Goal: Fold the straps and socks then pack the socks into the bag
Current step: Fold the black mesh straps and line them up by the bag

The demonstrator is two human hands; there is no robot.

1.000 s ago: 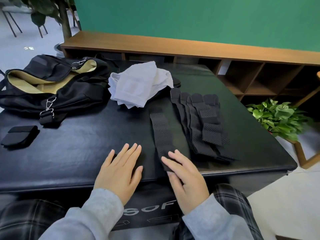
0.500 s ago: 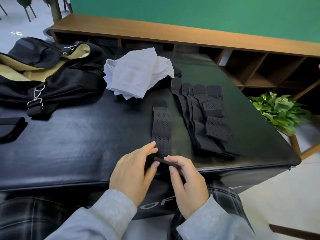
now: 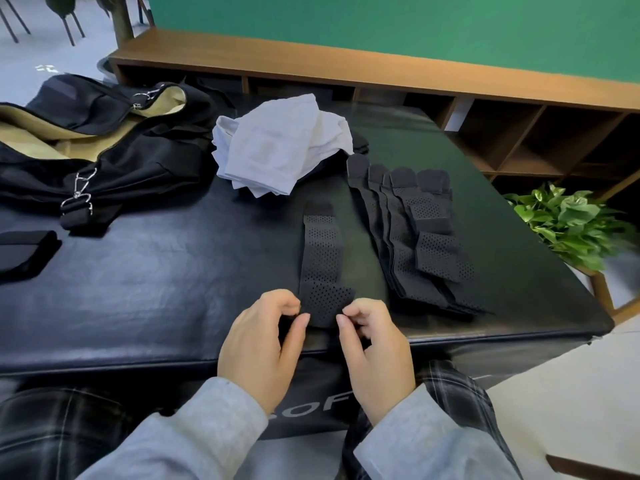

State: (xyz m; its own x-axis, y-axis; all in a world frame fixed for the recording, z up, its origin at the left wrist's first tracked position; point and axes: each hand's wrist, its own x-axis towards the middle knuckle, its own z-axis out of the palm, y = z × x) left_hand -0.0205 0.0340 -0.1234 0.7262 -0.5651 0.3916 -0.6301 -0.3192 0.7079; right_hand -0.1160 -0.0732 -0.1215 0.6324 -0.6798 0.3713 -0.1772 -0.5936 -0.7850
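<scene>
Left hand (image 3: 258,344) and right hand (image 3: 375,355), lower centre of the frame: each grip pinches the near end of the single strap (image 3: 322,258) lying on the desk (image 3: 156,289). Strap stack (image 3: 412,237) right of it. White socks (image 3: 277,147) upper centre. Open bag (image 3: 104,150) upper left.

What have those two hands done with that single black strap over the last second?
A second ago both hands lay flat, the right hand on the strap's near end. Since then the left hand and the right have pinched that end of the lone strap, lifted it and begun turning it back over the rest. The stack of straps, the white socks and the open bag lie as before.
</scene>
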